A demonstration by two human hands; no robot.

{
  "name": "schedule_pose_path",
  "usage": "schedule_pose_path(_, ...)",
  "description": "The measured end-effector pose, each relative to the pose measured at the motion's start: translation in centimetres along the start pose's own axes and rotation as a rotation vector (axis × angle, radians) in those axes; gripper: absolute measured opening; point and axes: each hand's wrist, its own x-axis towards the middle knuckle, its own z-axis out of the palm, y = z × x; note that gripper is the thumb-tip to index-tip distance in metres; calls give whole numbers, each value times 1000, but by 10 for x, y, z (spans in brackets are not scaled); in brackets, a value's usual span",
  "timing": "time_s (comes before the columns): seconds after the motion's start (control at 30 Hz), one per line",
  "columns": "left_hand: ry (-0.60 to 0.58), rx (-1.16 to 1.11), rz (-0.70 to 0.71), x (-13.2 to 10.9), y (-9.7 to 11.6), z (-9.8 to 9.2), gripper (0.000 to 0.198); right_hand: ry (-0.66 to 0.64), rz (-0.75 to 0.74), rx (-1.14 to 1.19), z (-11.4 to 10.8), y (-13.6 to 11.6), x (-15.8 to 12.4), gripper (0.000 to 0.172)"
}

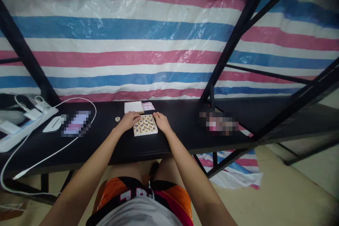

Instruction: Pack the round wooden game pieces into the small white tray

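Note:
A small wooden box [145, 133] full of several round wooden game pieces sits near the front edge of the black table [111, 144]. My left hand [129, 120] rests against the box's left side with its fingers curled over the upper left corner. My right hand [161, 121] lies against the box's right side, fingers bent toward the top right corner. One loose round piece [117, 119] lies on the table left of my left hand. The box's pale lid [134, 107] lies flat just behind the box.
A small pink-and-white paper [148, 106] lies beside the lid. At the far left are a white power strip [23, 127], chargers and a white cable [39, 162]. Black metal frame bars [233, 42] rise on the right. A striped tarp [132, 35] hangs behind.

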Motion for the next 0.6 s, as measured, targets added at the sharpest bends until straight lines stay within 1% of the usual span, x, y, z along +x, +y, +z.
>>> schedule_pose_path(0.07,33,-26,25,-3,-3,1,32,3,0,1,0,0,0,35)
schedule_pose_path(0.13,91,-27,16,-8,-6,-4,34,5,-1,-1,0,1,0,34)
schedule_pose_path(0.2,154,8,-42,-18,-12,-13,34,6,2,-5,0,1,0,34)
schedule_pose_path(0.27,180,72,-146,-32,-20,-26,31,6,6,-7,1,1,0,34)
schedule_pose_path(0.33,137,118,-269,-45,-28,-35,26,5,7,-2,1,2,0,34)
schedule_pose_path(0.4,92,129,-344,-55,-36,-39,22,4,7,7,2,3,1,35)
schedule_pose_path(0.5,57,110,-351,-57,-44,-35,19,4,4,14,2,3,1,36)
schedule_pose_path(0.6,80,99,-351,-53,-49,-26,20,-4,14,5,1,2,-1,36)
